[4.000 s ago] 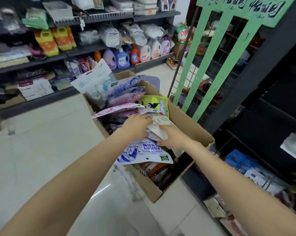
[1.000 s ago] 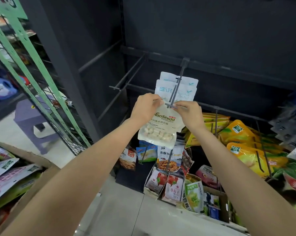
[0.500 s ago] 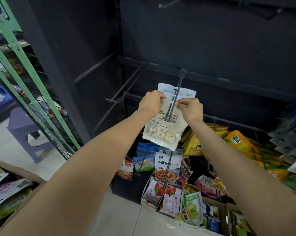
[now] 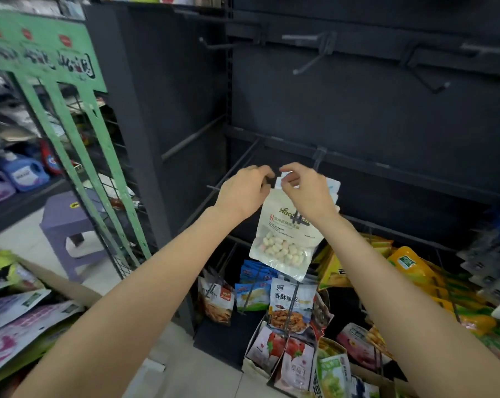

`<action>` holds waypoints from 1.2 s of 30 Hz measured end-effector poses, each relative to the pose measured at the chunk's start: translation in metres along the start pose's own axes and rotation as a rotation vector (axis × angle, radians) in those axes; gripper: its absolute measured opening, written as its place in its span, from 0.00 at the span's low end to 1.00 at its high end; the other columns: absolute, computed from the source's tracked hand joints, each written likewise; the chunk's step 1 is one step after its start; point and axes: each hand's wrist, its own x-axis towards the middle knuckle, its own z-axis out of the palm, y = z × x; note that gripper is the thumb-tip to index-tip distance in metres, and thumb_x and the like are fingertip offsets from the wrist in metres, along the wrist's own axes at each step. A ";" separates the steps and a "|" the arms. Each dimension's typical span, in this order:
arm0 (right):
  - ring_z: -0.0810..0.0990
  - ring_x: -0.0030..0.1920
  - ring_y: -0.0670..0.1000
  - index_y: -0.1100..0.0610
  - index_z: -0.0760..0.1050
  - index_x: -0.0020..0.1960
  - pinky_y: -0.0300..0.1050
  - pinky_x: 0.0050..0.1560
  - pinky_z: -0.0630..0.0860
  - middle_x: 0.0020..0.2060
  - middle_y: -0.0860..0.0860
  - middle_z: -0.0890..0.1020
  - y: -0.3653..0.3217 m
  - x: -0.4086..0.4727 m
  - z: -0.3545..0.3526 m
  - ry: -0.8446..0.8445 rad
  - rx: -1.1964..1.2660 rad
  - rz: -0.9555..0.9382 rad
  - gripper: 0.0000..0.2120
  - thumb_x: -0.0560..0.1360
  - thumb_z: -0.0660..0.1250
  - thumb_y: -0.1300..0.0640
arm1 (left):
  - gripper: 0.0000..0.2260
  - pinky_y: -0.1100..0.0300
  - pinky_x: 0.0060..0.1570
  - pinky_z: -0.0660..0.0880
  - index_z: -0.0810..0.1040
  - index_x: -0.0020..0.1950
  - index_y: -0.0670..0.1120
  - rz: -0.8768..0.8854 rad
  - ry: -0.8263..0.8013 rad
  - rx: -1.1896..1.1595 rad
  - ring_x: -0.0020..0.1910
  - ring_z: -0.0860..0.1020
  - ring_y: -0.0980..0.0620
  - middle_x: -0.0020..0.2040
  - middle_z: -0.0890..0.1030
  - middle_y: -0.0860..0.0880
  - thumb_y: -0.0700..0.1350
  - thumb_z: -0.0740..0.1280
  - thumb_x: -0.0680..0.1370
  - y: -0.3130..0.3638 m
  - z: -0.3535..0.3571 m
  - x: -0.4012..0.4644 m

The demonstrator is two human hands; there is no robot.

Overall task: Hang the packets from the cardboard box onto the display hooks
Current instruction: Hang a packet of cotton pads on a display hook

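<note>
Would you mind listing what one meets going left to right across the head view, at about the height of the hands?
Blue detergent bottle → green rack → left hand → right hand, over the white packet → yellow packets.

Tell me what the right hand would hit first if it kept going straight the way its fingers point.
The right hand has curled fingers aimed up and left, toward the left hand. Going straight on, it would probably meet that hand's fingertips first, though the depth between them is unclear.

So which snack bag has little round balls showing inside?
The white packet under the two hands; its clear window shows pale balls. The others below show printed pictures.
</note>
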 end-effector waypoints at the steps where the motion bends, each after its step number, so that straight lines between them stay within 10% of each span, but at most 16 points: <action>1: 0.78 0.51 0.50 0.57 0.75 0.62 0.35 0.50 0.69 0.51 0.54 0.81 -0.013 -0.001 0.005 -0.055 0.007 -0.013 0.15 0.76 0.63 0.63 | 0.12 0.52 0.48 0.75 0.74 0.63 0.49 -0.013 0.006 0.015 0.52 0.76 0.48 0.56 0.77 0.49 0.43 0.61 0.79 -0.007 -0.011 -0.010; 20: 0.78 0.53 0.55 0.61 0.75 0.62 0.43 0.49 0.70 0.53 0.58 0.81 -0.382 -0.108 0.313 -0.626 0.153 -0.448 0.14 0.77 0.63 0.62 | 0.10 0.47 0.53 0.72 0.76 0.56 0.44 -0.664 0.483 0.189 0.55 0.74 0.42 0.53 0.78 0.42 0.40 0.63 0.75 -0.306 -0.263 -0.326; 29: 0.61 0.71 0.57 0.60 0.55 0.74 0.46 0.67 0.60 0.70 0.59 0.64 -0.495 -0.133 0.462 -0.745 0.159 -0.438 0.35 0.73 0.69 0.61 | 0.29 0.50 0.63 0.65 0.57 0.74 0.41 -0.970 0.239 0.303 0.68 0.64 0.40 0.70 0.64 0.41 0.43 0.66 0.76 -0.442 -0.321 -0.411; 36: 0.64 0.70 0.56 0.58 0.47 0.77 0.49 0.68 0.65 0.70 0.58 0.64 -0.521 -0.110 0.507 -0.767 0.204 -0.338 0.41 0.73 0.68 0.65 | 0.11 0.50 0.56 0.73 0.74 0.59 0.42 -0.967 0.145 0.144 0.58 0.74 0.39 0.59 0.77 0.40 0.38 0.61 0.77 -0.497 -0.336 -0.419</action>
